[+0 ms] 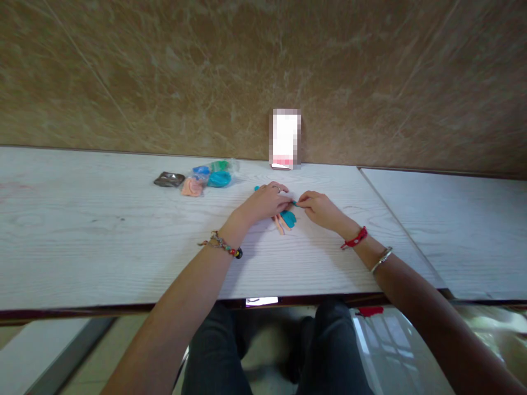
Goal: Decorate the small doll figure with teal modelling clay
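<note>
My left hand (267, 203), a ring on one finger, has its fingers bent and closed over a flat figure of soft modelling clay on the table. From under it show a teal scalloped clay piece (289, 219) and thin peach clay strips (280, 225); the rest is hidden by the fingers. A bit of teal clay (257, 188) peeks out beyond the left hand's knuckles. Thumb and forefinger of my right hand (321, 209) pinch a small teal clay bit (295, 203), right beside the left fingertips.
Clear bags of clay lie to the left: dark brown (169, 179), peach (193, 187), teal (219, 179), blue (201, 170) and green (221, 165). A phone-like upright thing with a blurred bright face (285, 137) leans on the marble wall. Another lit screen (262, 301) shows at the table's front edge.
</note>
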`<state>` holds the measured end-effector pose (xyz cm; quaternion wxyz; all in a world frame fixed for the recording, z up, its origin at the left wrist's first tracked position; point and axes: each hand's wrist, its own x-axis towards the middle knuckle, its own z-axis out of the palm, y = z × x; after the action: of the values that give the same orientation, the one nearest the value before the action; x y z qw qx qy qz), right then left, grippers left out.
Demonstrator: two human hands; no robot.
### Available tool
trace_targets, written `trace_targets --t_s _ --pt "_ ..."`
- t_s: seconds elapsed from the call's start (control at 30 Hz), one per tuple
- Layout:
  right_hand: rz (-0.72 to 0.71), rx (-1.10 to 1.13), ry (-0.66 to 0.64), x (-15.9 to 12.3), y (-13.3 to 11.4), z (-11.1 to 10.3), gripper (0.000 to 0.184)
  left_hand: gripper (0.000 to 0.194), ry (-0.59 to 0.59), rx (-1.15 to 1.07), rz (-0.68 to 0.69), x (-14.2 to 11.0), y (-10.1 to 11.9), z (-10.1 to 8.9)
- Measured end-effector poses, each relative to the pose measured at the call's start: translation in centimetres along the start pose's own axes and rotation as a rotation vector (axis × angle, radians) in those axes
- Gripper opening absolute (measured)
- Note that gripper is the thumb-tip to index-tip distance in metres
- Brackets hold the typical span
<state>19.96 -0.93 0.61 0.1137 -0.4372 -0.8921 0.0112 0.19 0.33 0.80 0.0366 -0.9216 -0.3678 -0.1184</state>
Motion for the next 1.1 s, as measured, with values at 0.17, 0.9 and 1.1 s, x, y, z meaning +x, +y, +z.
trace_targets --t_s 0.17,0.9,1.1 --pt "0.008 0.028 0.148 0.0 0.8 -0.3 0.041 0.024 0.018 0.021 0.007 0.2 0.0 0.0" --pt "-0.098 -0.048 -0.058 -0.5 1.1 0.0 0.043 0.027 -0.030 0.020 0.038 0.0 0.5 -0.5" --pt "-0.130 0.088 0.023 -0.7 2.1 -0.5 0.045 0.026 -0.025 0.022 0.018 0.0 0.4 -0.4"
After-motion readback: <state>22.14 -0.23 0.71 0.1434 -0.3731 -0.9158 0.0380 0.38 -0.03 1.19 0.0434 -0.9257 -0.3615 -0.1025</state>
